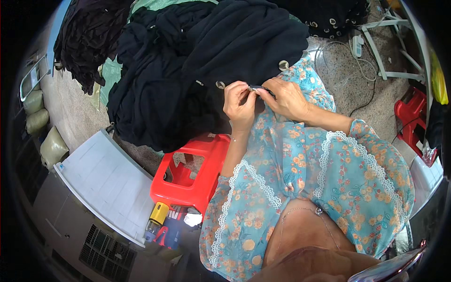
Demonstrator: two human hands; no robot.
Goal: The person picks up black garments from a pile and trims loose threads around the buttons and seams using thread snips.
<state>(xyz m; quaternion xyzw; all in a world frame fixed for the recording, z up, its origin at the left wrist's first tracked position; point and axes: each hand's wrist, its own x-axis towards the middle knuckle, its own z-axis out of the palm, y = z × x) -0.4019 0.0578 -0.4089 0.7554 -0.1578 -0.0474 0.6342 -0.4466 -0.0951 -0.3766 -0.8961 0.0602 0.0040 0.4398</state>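
Observation:
A large heap of black cloth lies in front of me, its near edge reaching my hands. Silvery rings sit along that edge, one left of my hands and another ring above the right one. My left hand is closed in a pinch at the edge, thumb against fingers. Close beside it, nearly touching, my right hand pinches too. Between the fingertips shows a small dark and silvery piece, too small to name. My fingers partly hide it and the cloth edge there.
A red plastic stool stands at my left, beside a pale blue-white panel. More dark cloth lies far left. At the right are a white metal frame, a cable with a white socket block and another red stool.

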